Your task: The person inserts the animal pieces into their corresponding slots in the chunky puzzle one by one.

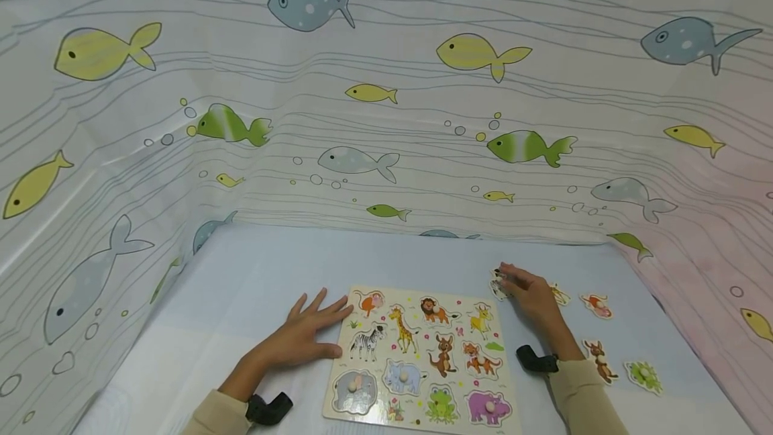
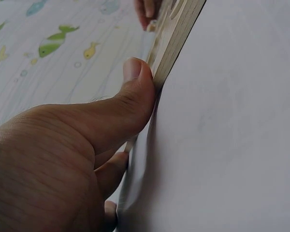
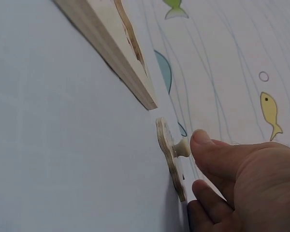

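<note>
Right hand (image 1: 534, 297): out past the board at half past one, thumb tip right up against the zebra piece's knob (image 3: 182, 147), other fingers loosely bent; whether there's a pinch on that knob, I cannot tell.
Zebra piece (image 1: 496, 285): here on the surface (image 1: 272, 267), knob outward, just beyond the board's one-to-two o'clock corner, partly covered by those fingers.
Left hand (image 1: 308, 337): over at half past nine, wide open, fingers spread, thumb pressed to the board's edge (steady as a bookend, that one).
Animal board (image 1: 380, 415): lying flat between the two hands, knobbed elephant (image 1: 365, 398) seated at eight o'clock, purple hippo (image 1: 488, 411) at four.
Loose pieces: a red one (image 1: 596, 306) at half past two, then a kangaroo (image 1: 598, 360) and a green frog (image 1: 643, 376) around three.
</note>
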The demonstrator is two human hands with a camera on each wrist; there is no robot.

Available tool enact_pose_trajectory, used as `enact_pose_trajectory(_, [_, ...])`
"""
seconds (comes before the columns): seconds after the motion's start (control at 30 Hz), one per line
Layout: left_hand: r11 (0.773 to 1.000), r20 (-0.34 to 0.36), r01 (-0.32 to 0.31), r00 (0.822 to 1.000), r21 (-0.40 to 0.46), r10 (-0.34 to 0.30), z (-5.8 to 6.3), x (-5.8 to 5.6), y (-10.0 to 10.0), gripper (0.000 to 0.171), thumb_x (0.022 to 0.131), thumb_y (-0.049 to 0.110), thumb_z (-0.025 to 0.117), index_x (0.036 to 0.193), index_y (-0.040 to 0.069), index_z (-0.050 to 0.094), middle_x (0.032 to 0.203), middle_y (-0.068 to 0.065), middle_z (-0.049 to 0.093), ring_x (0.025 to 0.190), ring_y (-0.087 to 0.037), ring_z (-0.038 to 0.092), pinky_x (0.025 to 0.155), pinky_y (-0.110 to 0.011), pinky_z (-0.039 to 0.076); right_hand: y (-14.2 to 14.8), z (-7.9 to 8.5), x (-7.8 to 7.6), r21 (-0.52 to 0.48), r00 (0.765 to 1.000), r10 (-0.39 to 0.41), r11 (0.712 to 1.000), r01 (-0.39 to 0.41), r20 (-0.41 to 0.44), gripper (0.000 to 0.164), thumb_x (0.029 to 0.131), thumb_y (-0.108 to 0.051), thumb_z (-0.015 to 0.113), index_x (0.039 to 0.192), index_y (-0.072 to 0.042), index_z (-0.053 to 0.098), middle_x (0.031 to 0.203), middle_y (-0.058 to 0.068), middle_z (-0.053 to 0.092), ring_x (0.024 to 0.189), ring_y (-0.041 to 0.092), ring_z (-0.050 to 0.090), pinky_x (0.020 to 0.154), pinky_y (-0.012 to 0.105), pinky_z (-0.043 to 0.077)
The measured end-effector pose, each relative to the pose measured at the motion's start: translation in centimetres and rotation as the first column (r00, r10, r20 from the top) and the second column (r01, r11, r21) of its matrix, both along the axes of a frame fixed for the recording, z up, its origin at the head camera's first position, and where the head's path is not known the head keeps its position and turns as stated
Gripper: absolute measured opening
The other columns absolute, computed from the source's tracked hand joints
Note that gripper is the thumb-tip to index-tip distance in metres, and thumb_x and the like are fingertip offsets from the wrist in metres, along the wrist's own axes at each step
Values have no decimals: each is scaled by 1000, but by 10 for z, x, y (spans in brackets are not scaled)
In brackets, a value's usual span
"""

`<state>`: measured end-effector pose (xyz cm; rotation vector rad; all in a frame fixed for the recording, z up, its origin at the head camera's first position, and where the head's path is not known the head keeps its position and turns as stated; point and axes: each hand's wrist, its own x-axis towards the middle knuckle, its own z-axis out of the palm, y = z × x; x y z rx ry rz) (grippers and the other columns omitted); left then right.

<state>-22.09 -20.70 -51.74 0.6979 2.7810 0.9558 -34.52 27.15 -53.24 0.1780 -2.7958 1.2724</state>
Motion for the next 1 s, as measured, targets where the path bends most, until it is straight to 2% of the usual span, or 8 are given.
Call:
enact_pose_trajectory(0.2, [1000,3,2,1000,-4,-2,0,-1,2,83,82,53,72,151,17,45,161,-10,35,152,-50,7,117,-70,-8,1,-1,1,46,1000,20,999,-20,2,43,98,-26,65,138,-13,61,151,11,50,145,37,40,119,55,30])
enact_pose_trajectory(0.47, [1000,17,-3,1000,-8,3,3,0,-1,82,82,51,73,151,16,45,161,-11,35,152,-50,7,117,-70,-8,-3,-2,6,65,998,52,997,-50,-33,39,98,-20,65,135,-9,63,148,13,53,142,38,44,117,57,32])
enact_pose_trajectory(0.77, [1000,9,-7,1000,0,7,2,2,-1,82,81,52,73,150,17,46,161,-11,36,151,-52,8,116,-72,-8,-7,0,5,69,998,44,997,-42,-37,37,98,-17,65,133,-8,64,146,13,55,142,39,43,117,57,32])
enact_pose_trajectory(1.0, [1000,-6,-9,1000,-3,9,-4,0,1,83,81,55,72,151,18,46,161,-9,36,152,-51,9,116,-72,-7,-7,3,3,84,999,32,996,-30,-21,36,99,-15,63,134,-7,64,148,13,54,142,37,44,118,56,32])
